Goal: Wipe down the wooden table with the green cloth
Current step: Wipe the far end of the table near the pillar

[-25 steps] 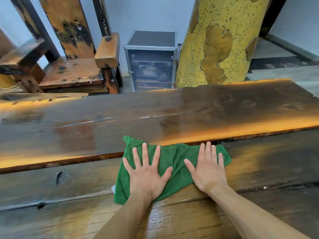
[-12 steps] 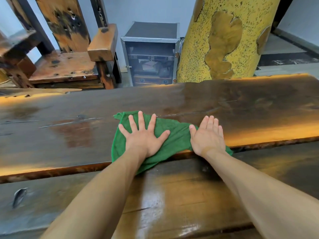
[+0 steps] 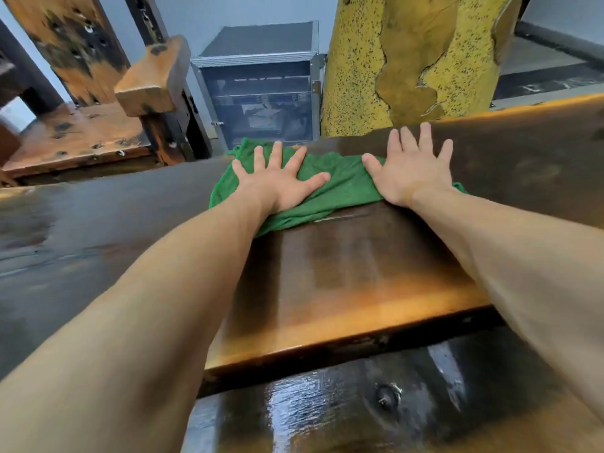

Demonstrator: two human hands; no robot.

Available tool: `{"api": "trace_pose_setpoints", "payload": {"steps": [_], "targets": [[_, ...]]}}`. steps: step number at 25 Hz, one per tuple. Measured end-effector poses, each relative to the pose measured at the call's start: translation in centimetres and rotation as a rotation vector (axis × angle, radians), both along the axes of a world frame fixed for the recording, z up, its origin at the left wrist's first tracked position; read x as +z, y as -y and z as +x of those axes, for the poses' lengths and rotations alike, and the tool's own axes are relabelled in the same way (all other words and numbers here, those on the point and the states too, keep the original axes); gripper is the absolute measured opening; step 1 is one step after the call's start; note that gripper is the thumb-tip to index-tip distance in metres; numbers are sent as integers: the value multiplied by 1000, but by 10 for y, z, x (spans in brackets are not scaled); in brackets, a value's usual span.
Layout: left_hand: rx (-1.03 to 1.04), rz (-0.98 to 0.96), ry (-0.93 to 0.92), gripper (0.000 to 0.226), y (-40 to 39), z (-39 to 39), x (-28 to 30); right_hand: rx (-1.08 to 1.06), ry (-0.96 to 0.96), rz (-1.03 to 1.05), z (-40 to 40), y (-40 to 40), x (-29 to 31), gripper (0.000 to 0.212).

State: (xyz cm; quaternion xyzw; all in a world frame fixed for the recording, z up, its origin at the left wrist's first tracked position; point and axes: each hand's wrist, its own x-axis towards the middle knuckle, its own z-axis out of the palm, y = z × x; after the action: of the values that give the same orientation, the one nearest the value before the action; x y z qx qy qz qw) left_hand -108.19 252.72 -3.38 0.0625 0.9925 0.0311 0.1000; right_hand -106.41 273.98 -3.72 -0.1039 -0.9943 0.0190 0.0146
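Observation:
The green cloth [image 3: 343, 184] lies spread near the far edge of the dark wooden table [image 3: 343, 276]. My left hand [image 3: 277, 183] presses flat on the cloth's left part, fingers straight and spread. My right hand [image 3: 408, 168] presses flat on its right part, with the fingertips reaching the table's far edge. Both arms stretch far forward across the table. A wet, glossy streak shows on the wood behind the cloth.
Beyond the far edge stand a yellow speckled pillar [image 3: 408, 60], a metal-framed equipment case [image 3: 261, 89] and a worn wooden chair [image 3: 98, 103] at the left. A lower plank [image 3: 359, 410] of the table runs along the near side.
Both hands have pushed the cloth away from me, from the near plank across the upper plank to the table's far edge. My arms are now almost fully stretched.

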Motion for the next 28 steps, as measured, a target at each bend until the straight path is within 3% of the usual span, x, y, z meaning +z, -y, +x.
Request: {"api": "trace_pose_setpoints", "payload": {"steps": [9, 15, 18, 22, 28], "targets": [[-240, 31, -26, 78, -83, -33, -7, -76, -9, 4, -5, -90, -4, 76], [-472, -8, -63, 71, -96, 12, -4, -168, 68, 69, 31, -70, -2, 80], [-415, -10, -61, 70, -75, 65, -5, -134, 30, 68, 77, -46, -1, 84], [-179, 23, -21, 77, -35, 155, -3, -42, 53, -42, 152, -4, 6, 95], [107, 37, 7, 91, 18, 286, -2, 13, 263, -117, 264, 26, 11, 107]]}}
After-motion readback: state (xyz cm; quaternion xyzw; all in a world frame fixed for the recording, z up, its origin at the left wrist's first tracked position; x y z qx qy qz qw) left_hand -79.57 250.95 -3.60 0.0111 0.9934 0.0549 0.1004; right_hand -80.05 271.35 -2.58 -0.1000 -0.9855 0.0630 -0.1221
